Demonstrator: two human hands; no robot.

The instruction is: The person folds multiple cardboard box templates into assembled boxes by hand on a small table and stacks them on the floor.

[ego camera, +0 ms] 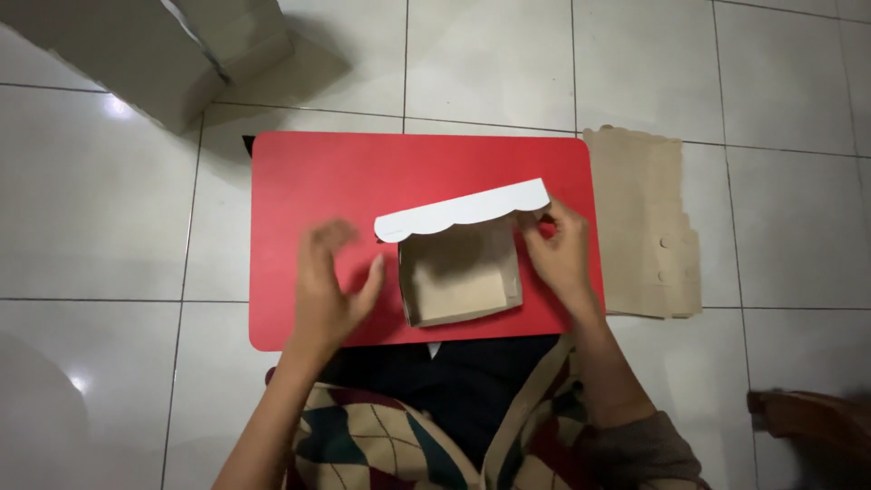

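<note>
Small brown cardboard box with a white scalloped lid flap sits on the red rectangular surface. Right hand pinches the box's right wall by the flap; left hand hovers spread open just beside it, blurry.

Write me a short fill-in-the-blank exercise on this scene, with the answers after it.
1. The open cardboard box sits on a ____ board.
2. The box's scalloped lid is coloured ____.
3. The ____ hand touches the box's side.
4. The flat cardboard stack lies on the tiled ____.

Answers: red; white; right; floor
</note>
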